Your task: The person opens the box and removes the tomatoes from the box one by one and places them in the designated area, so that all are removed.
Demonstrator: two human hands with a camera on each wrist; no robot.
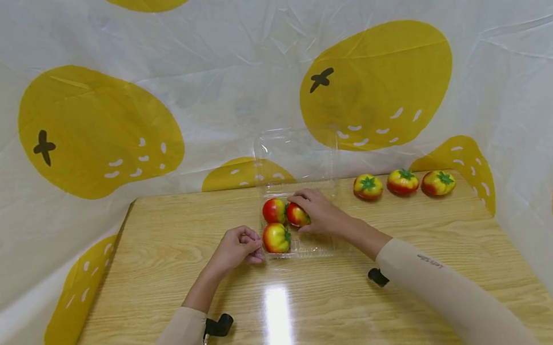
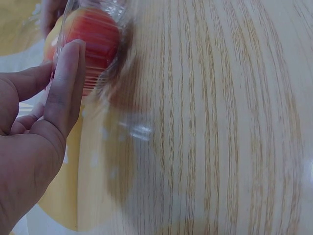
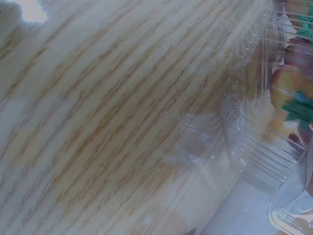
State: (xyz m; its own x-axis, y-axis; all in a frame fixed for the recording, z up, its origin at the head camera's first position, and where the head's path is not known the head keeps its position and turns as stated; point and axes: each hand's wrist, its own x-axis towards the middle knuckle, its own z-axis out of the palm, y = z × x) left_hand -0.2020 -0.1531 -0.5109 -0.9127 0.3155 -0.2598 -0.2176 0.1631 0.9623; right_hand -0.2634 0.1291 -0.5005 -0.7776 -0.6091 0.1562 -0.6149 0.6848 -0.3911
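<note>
A clear plastic clamshell box (image 1: 314,247) stands on the table with its lid (image 1: 297,155) raised at the back. My left hand (image 1: 238,247) pinches the left edge of the box between thumb and fingers; the left wrist view shows the fingertips (image 2: 73,54) at its clear wall. Inside, along the left side, sit two red-and-yellow toy tomatoes, a back one (image 1: 273,211) and a front one (image 1: 276,238). My right hand (image 1: 319,211) grips a third toy tomato (image 1: 296,215) in the back part of the box, right beside the back one, thumb and fingers around it.
Three more toy tomatoes with green tops, a left one (image 1: 368,187), a middle one (image 1: 402,182) and a right one (image 1: 438,182), lie in a row at the table's back right. A white cloth (image 1: 224,87) with yellow fruit prints hangs behind the wooden table (image 1: 169,226).
</note>
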